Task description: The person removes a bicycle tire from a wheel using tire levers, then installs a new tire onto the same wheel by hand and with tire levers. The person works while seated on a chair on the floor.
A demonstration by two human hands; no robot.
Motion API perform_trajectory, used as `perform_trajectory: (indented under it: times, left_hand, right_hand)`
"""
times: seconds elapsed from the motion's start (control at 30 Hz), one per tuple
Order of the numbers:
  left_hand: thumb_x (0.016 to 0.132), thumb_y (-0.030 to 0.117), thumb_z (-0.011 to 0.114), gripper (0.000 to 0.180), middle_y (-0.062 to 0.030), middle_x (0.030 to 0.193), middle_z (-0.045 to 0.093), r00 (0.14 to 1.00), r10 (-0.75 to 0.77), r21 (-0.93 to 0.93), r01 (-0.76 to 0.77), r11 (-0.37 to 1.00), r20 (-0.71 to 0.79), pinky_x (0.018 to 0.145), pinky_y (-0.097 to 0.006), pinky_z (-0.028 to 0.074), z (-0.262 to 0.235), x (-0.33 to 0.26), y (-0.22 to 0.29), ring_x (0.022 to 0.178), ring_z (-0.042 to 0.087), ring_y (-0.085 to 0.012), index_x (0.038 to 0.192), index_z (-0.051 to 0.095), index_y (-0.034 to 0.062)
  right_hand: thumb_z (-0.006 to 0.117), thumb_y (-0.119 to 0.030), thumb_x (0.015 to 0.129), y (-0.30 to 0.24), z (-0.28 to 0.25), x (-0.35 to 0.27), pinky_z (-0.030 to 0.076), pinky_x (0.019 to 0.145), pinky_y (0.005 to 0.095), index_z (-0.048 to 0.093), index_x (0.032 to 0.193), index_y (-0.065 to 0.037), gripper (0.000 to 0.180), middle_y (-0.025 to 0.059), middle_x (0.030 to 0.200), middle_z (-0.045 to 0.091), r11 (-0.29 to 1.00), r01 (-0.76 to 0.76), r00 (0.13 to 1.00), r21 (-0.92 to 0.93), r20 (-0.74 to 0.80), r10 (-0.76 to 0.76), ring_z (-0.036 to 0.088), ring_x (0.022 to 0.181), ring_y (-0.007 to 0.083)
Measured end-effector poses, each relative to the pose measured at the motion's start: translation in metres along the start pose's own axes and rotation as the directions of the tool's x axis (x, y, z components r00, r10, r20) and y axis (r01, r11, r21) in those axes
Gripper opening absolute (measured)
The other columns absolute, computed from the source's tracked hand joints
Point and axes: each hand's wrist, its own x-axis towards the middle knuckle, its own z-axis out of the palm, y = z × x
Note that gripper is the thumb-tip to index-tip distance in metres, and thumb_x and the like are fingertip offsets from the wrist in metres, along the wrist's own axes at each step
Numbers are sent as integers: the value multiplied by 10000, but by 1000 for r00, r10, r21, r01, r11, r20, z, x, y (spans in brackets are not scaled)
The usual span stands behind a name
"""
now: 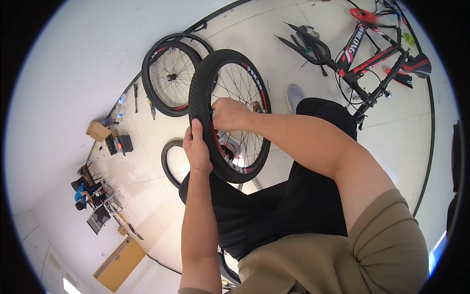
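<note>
A bicycle wheel (196, 93) with a knobby black tyre and a black rim with red and white markings stands upright between my legs. My left hand (198, 149) grips the tyre from its left side, the thumb lying up along the tread. My right hand (230, 115) reaches across the spokes to the inner edge of the rim and tyre. Its fingers are closed there in a fist; whatever they hold is hidden behind the hand.
Another wheel (172, 49) leans near the wall, with a loose tyre behind it. A tyre (169, 164) lies on the floor by my left knee. At the right stands a black and red bicycle frame (360, 41). A toolbox (125, 143), cardboard box (99, 131) and bottles (121, 103) sit left.
</note>
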Motion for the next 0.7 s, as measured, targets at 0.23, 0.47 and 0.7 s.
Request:
perform_trajectory:
  times: [0.23, 0.47, 0.7]
  left_hand:
    - [995, 697, 409, 761, -150, 947, 706, 906, -344, -275, 406, 872, 247, 800, -407, 563, 2, -22, 18, 848, 675, -276, 1141, 656, -9]
    - [983, 746, 356, 771, -115, 690, 628, 937, -299, -121, 323, 939, 181, 584, -368, 539, 13, -15, 22, 620, 625, -245, 882, 643, 37]
    - [1011, 694, 371, 709, -99, 666, 611, 998, -41, 13, 41, 999, -51, 499, -327, 492, 7, -25, -13, 547, 594, -206, 870, 610, 42]
  right_hand:
    - [708, -143, 743, 6, -3, -13, 563, 880, 445, 754, 1092, -22, 373, 228, 980, 741, 968, 174, 983, -179, 96, -159, 722, 976, 362]
    - [711, -141, 733, -2, -11, -13, 564, 863, 450, 752, 1092, -30, 378, 211, 949, 745, 940, 257, 966, -223, 89, -243, 724, 956, 358]
    - [700, -145, 724, -1, -4, -23, 568, 841, 449, 748, 1105, -45, 396, 214, 919, 743, 913, 319, 946, -253, 138, -292, 730, 937, 356]
